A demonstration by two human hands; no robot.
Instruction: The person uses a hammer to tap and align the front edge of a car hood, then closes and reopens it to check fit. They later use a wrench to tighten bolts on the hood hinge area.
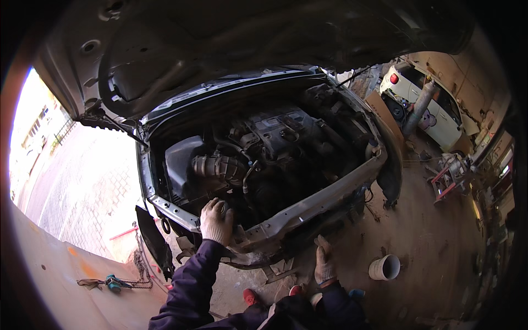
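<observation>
Front crossbar — beside left grip.

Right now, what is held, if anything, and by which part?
The left hand, at the engine bay's front edge, may hold something; I cannot tell. The right hand visibly holds nothing.

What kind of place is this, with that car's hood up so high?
Probably a car repair garage. The car has its raised hood and bare engine showing, a gloved left hand at its front, and another, white car stands nearby.
</observation>
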